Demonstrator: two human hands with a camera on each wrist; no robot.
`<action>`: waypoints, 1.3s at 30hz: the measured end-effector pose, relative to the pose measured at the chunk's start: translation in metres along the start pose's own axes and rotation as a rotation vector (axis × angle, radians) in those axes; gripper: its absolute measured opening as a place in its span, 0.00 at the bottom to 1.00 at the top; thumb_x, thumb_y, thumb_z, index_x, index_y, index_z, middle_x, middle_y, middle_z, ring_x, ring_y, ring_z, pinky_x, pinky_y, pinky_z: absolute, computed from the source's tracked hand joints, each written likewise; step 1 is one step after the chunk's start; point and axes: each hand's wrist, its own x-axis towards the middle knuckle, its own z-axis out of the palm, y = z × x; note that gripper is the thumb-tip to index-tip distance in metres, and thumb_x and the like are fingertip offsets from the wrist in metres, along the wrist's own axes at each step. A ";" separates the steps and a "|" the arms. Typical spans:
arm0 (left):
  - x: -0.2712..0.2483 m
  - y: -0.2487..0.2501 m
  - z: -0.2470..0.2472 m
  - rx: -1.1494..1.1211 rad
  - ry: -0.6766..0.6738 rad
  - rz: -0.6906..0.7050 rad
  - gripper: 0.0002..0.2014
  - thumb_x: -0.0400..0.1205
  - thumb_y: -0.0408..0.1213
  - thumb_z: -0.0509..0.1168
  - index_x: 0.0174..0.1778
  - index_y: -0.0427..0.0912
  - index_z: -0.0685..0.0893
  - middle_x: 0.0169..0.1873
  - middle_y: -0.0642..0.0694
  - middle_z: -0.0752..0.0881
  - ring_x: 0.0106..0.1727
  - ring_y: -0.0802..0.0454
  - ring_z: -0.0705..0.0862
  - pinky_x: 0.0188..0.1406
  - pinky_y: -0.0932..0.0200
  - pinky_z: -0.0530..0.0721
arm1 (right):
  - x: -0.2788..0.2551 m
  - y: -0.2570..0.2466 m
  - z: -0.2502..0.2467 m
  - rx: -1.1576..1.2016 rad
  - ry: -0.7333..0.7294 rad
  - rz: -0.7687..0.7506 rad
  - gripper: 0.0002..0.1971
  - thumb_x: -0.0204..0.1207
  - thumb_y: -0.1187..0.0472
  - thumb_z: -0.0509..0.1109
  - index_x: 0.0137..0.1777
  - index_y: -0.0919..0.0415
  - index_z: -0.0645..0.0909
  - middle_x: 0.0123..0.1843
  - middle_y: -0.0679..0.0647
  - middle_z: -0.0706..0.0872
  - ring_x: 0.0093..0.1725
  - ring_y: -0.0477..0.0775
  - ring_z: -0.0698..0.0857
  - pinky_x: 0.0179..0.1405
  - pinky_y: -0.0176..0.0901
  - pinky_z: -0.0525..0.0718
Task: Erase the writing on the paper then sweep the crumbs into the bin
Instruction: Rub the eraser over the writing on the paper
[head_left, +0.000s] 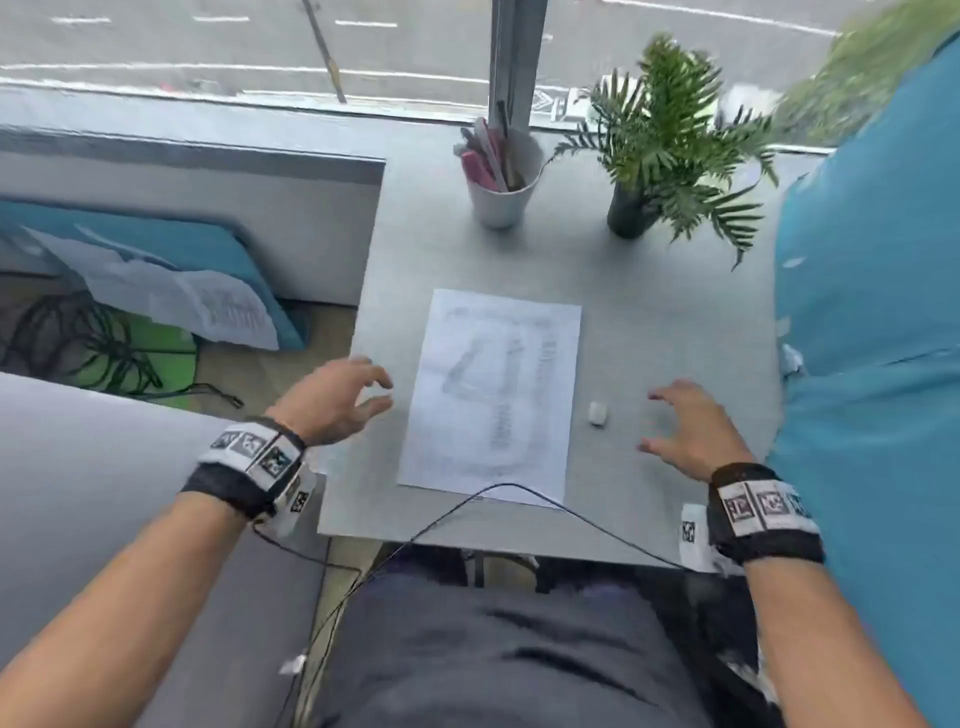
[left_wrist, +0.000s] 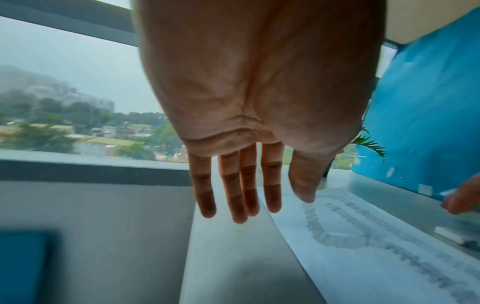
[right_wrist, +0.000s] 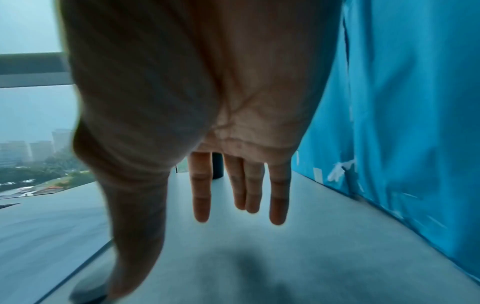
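Note:
A white sheet of paper (head_left: 496, 395) covered with grey pencil writing lies on the grey table (head_left: 665, 291); the left wrist view shows the paper (left_wrist: 376, 246) too. A small white eraser (head_left: 597, 413) rests on the table just right of the sheet, also seen as a white block, the eraser (left_wrist: 450, 234). My left hand (head_left: 337, 397) hovers over the table's left edge beside the paper, fingers spread and empty. My right hand (head_left: 685, 426) hovers right of the eraser, fingers spread, holding nothing. No bin shows in any view.
A white cup of pens (head_left: 501, 174) and a potted green plant (head_left: 660, 150) stand at the back of the table by the window. A blue fabric surface (head_left: 872, 364) borders the table's right side. A black cable (head_left: 498, 493) crosses the near edge.

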 end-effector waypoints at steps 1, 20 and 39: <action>0.011 0.000 0.002 0.022 0.017 0.039 0.15 0.85 0.50 0.65 0.64 0.48 0.84 0.63 0.49 0.83 0.62 0.47 0.82 0.64 0.49 0.79 | 0.007 0.002 0.002 -0.008 -0.024 -0.021 0.37 0.63 0.51 0.84 0.73 0.56 0.76 0.78 0.61 0.72 0.79 0.59 0.69 0.77 0.47 0.65; 0.016 -0.008 0.073 0.175 0.093 0.086 0.43 0.67 0.53 0.82 0.75 0.44 0.70 0.74 0.45 0.73 0.70 0.42 0.76 0.70 0.50 0.74 | -0.023 0.004 0.041 -0.156 0.063 -0.006 0.38 0.67 0.55 0.82 0.75 0.57 0.68 0.75 0.57 0.75 0.71 0.60 0.76 0.67 0.48 0.74; 0.013 -0.003 0.073 0.127 0.110 0.035 0.46 0.65 0.52 0.84 0.75 0.45 0.70 0.73 0.44 0.74 0.70 0.41 0.75 0.70 0.49 0.74 | -0.016 -0.010 0.033 -0.180 0.100 0.046 0.37 0.60 0.52 0.86 0.68 0.53 0.76 0.69 0.56 0.79 0.66 0.60 0.80 0.61 0.50 0.81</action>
